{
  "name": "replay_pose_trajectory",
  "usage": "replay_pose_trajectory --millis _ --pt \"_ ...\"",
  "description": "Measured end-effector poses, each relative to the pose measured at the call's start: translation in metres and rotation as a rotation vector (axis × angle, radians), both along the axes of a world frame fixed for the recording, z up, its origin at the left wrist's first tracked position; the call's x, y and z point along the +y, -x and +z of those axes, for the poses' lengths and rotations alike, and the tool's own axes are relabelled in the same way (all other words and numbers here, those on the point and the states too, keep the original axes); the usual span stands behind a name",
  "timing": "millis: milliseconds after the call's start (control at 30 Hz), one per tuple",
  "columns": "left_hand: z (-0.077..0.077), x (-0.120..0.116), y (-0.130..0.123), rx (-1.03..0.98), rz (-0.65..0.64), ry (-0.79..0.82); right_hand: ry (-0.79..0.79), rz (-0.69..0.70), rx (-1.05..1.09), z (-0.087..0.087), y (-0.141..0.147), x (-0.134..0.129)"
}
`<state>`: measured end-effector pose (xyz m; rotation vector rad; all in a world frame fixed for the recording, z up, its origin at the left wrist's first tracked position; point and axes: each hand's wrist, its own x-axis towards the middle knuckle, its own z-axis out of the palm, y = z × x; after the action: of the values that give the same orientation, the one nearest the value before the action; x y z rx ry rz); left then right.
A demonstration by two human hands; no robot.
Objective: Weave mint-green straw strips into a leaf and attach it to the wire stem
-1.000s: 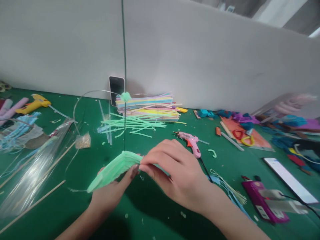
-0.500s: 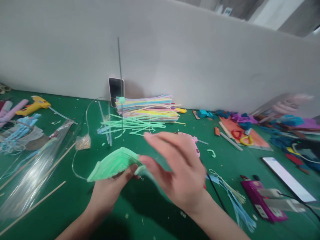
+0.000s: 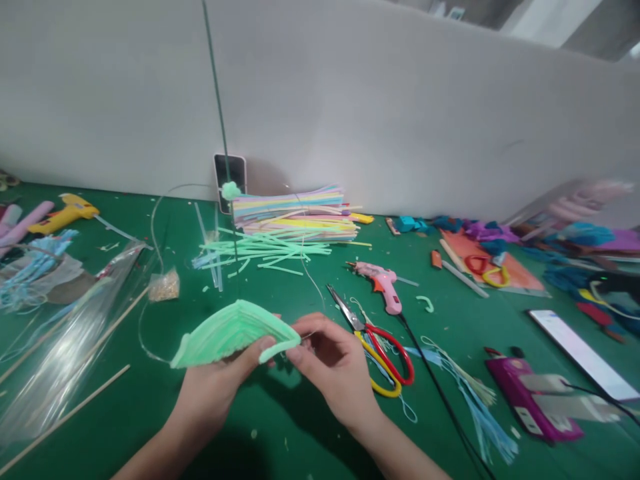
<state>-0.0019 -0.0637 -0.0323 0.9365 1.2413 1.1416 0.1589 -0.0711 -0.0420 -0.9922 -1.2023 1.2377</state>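
Note:
A mint-green piece (image 3: 225, 333) made of rows of fuzzy stems is held above the green table. My left hand (image 3: 215, 383) grips it from below, thumb on its lower edge. At its right corner the fingertips of my right hand (image 3: 333, 360) are pinched together, with a thin wire between or beside them. Thin wire also loops from the piece's left end up past a small bag of beads (image 3: 165, 285). A tall thin green rod (image 3: 219, 100) with a fuzzy mint ball (image 3: 231, 191) rises behind the piece.
Scissors (image 3: 373, 347) and a pink glue gun (image 3: 383, 283) lie right of my hands. Behind are bundled coloured stems (image 3: 295, 213) and a leaning phone (image 3: 231, 170). A yellow glue gun (image 3: 67, 212) is at left; a purple power block (image 3: 530, 400) and lit phone (image 3: 580, 353) at right.
My right hand has lowered and its spread fingers have closed at the piece's right corner, uncovering the scissors and pink glue gun. The rod and ball have shifted left.

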Motion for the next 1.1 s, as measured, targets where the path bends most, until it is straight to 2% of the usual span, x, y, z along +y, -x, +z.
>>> replay_pose_trajectory --millis 167,367,567,733,900,1100 --pt "0.006 0.001 0.001 0.092 -0.087 -0.001 0.04 -0.004 0.104 -0.002 0.0 -0.002" --pt "-0.005 -0.001 0.002 0.119 -0.103 -0.024 0.022 0.002 0.156 -0.001 0.0 -0.002" --pt "-0.004 -0.005 -0.008 -0.206 0.064 0.037 0.02 -0.012 0.154 -0.001 0.005 -0.006" --pt "-0.002 -0.003 -0.01 -0.191 0.1 -0.006 0.022 -0.036 0.112 -0.004 0.01 -0.008" --pt "-0.005 0.001 -0.01 -0.286 0.151 0.008 0.046 -0.057 0.089 -0.013 0.013 -0.005" --pt "-0.004 0.0 -0.006 -0.214 0.193 0.019 0.044 -0.051 0.069 -0.021 0.018 -0.007"
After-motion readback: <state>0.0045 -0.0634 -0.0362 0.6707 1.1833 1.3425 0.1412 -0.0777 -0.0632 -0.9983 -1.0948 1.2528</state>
